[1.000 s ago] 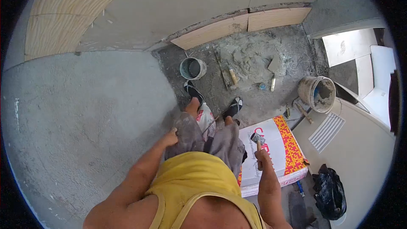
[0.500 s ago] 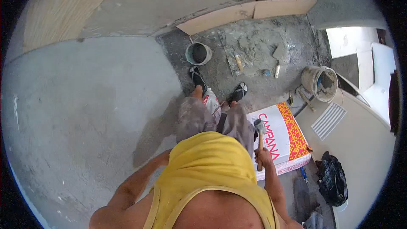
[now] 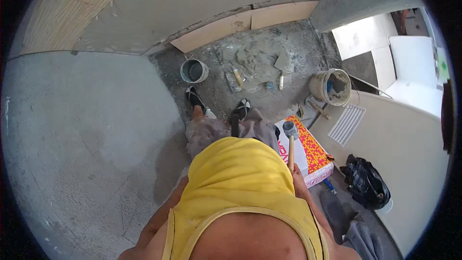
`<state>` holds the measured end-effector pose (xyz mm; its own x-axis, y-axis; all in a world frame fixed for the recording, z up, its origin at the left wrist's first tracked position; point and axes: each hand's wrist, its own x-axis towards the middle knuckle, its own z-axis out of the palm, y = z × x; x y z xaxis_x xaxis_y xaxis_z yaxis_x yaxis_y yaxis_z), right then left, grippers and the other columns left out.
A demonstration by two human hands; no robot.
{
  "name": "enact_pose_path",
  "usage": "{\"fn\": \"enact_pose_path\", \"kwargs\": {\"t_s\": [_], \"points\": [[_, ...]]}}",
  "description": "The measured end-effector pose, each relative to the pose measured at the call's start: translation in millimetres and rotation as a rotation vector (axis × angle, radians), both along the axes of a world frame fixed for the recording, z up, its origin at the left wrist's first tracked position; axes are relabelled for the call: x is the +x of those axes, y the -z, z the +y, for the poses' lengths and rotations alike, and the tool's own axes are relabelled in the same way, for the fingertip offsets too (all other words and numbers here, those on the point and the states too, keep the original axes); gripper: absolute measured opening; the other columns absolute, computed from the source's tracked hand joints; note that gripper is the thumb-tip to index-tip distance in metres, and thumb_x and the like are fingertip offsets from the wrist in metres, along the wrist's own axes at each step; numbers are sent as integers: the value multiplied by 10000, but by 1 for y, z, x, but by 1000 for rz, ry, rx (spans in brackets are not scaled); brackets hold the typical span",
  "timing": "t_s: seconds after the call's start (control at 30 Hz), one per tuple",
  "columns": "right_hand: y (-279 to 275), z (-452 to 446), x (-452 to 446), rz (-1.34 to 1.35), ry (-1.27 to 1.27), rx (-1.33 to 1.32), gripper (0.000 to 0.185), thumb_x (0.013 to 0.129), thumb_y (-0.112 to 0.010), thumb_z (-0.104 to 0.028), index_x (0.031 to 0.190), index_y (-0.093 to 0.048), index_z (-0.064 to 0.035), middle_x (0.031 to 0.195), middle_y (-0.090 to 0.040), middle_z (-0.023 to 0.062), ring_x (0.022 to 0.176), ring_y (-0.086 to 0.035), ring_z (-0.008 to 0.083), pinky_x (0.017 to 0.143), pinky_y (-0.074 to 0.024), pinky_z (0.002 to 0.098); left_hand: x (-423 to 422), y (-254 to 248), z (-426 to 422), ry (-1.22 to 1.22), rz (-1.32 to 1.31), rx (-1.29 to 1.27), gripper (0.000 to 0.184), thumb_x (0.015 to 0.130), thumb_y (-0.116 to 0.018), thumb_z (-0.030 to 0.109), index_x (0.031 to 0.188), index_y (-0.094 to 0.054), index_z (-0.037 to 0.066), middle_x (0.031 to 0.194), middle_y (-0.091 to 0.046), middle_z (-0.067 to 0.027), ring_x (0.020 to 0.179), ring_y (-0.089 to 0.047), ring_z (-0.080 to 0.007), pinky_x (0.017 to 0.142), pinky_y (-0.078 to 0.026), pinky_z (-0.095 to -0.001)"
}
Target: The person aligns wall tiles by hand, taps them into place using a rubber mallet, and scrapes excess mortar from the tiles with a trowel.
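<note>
Near the printed box, the right hand grips a mallet (left hand hidden; I cannot tell).

A person wears a sleeveless yellow top just left of the grip of the right hand, the cloth gathered in soft crosswise folds. Paler trim borders the deep, rounded neckline, behind and left of the grip, and both armholes; a thin dark line edges the armhole on the grip's side. Ahead and to the left of the grip, loose grey trousers show wrinkles and blotchy pale smears, with a dark patch along the leg nearest it. Farther ahead, dark footwear carries pale markings toward the toes. Both arms are bare.
</note>
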<state>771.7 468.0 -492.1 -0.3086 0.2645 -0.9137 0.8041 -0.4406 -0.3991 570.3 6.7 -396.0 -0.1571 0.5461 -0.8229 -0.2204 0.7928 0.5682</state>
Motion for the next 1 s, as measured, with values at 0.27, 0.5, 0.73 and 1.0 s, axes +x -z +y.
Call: {"fn": "enact_pose_path", "kwargs": {"t_s": [0.27,0.5,0.73,1.0], "points": [[-32,-3,-12,48,-123,-88,400,948,-705,-161,1295,-548,-37,1044,-665,40,897,-623,141,779,-542,321,-6,-10,2,24,7,7,336,947,-588,199,1232,-642,30,1029,-714,-201,1002,-678,-358,850,-521,-469],[-52,-2,-3,33,-208,-122,434,966,-575,-87,1392,-516,-28,1126,-677,69,1018,-618,149,899,-512,306,-11,-21,-4,-6,5,29,335,952,-584,203,1235,-640,32,1018,-715,-198,991,-679,-354,846,-520,-466],[-72,-2,13,17,-227,-6,315,981,-544,-123,1287,-546,-47,950,-631,-3,864,-592,102,750,-496,259,1,21,-43,-20,-3,35,388,976,-584,280,1277,-631,39,1142,-700,-203,1044,-677,-359,908,-513,-468],[-18,40,-55,-201,-309,7,203,881,-607,-94,1056,-517,-44,735,-556,46,531,-562,177,448,-458,334,1,43,-19,252,-42,-131,351,943,-565,168,1243,-621,-5,1093,-715,-197,1021,-662,-318,929,-514,-414]]}}
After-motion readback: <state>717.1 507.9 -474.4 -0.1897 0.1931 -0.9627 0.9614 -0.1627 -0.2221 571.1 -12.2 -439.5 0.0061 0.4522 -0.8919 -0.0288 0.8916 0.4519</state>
